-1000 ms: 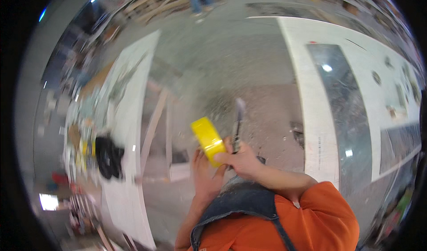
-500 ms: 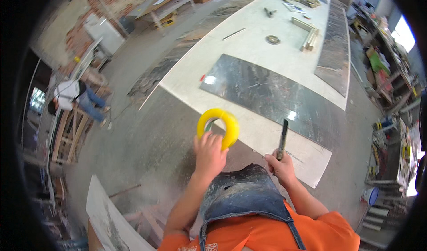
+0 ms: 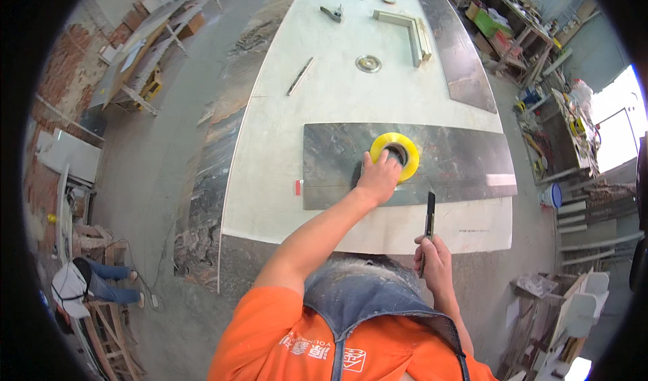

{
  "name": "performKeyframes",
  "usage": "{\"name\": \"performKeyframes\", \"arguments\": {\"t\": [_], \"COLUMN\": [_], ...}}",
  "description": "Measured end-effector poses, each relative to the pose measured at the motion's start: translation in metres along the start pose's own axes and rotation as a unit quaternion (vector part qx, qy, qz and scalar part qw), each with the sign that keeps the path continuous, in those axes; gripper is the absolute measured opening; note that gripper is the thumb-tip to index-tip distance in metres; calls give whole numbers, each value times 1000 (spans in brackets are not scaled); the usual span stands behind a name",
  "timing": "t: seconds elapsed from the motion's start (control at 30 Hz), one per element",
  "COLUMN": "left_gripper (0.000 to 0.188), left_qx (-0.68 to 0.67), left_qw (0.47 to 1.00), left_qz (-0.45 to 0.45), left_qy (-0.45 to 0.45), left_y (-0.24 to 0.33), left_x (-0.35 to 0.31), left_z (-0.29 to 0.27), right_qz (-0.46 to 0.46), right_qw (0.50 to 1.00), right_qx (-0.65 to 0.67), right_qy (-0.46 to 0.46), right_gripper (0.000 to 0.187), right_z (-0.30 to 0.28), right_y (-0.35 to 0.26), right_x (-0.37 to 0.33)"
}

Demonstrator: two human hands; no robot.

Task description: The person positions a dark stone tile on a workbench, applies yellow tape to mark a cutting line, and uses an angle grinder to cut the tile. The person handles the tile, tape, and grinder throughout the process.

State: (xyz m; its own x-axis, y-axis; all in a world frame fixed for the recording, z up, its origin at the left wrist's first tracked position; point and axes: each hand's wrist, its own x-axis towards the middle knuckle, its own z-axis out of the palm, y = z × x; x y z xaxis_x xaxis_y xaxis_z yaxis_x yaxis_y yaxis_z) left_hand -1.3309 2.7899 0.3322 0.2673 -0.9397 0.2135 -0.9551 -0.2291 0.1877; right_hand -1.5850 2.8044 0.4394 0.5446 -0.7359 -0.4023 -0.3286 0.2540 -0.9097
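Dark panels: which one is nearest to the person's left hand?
The crosswise panel on the white board; the left panel and the right panel run lengthwise.

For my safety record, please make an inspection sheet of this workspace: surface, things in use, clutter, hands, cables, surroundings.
Surface: white tabletop, dark slab lying on it.
Things in use: yellow tape at the slab, contact unclear; knife, blade pointing away from the wearer.
Clutter: disc, thin rod, L-shaped frame on the tabletop.
Hands: left hand holds the tape; right hand holds the knife.
Cables: thin cord on the floor, at left.
Surroundings: another person at left; brick wall behind.
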Motion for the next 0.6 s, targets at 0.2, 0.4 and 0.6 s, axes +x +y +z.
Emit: {"name": "performKeyframes", "arguments": {"t": [0.2,0.4,0.6], "left_gripper": [40,47,44], "left_qx": [-245,-422,-448], "left_qw": [946,835,819], "left_qz": [-203,-301,-306], "left_qy": [67,-184,-186], "left_y": [-126,-202,-199], "left_x": [-91,-144,-158], "left_z": [-83,-94,-92], "right_qz": [-9,-56,-107], "right_qw": [991,934,893], "right_qx": [-131,-336,-416], "right_qy": [2,-111,-134], "right_gripper": [25,38,34], "right_z": [90,167,220], "right_y": [-38,-24,-19], "right_x": [18,51,69]}}
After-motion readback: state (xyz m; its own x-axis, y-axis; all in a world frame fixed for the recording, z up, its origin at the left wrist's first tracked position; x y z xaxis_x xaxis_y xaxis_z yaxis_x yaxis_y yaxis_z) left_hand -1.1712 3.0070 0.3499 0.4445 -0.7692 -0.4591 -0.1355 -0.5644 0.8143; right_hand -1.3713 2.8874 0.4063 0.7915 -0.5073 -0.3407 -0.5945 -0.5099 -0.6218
